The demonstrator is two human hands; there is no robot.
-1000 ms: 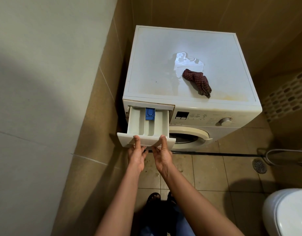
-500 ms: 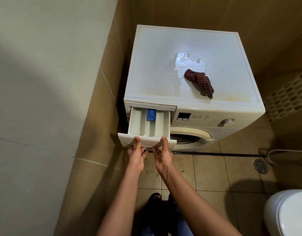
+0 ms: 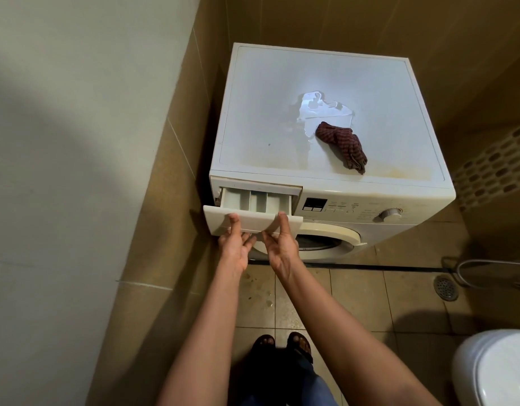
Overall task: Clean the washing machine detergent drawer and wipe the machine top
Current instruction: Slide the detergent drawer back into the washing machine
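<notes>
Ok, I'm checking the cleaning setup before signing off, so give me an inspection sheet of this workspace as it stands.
Surface: machine top bears a shiny patch and yellowish staining near the front.
Job's things: detergent drawer partly open; dark red cloth lies on top.
Clutter: nothing seen.
Grippers: left hand and right hand grip the drawer front, thumbs on top.
Cables: nothing seen; a hose lies on the floor.
Surroundings: toilet, floor drain, tiled walls.

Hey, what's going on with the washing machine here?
A person holds the front panel of the detergent drawer with the left hand and right hand, thumbs on top. The drawer is partly out of the machine. A dark red cloth and a white plastic part lie on the machine top, untouched.
</notes>
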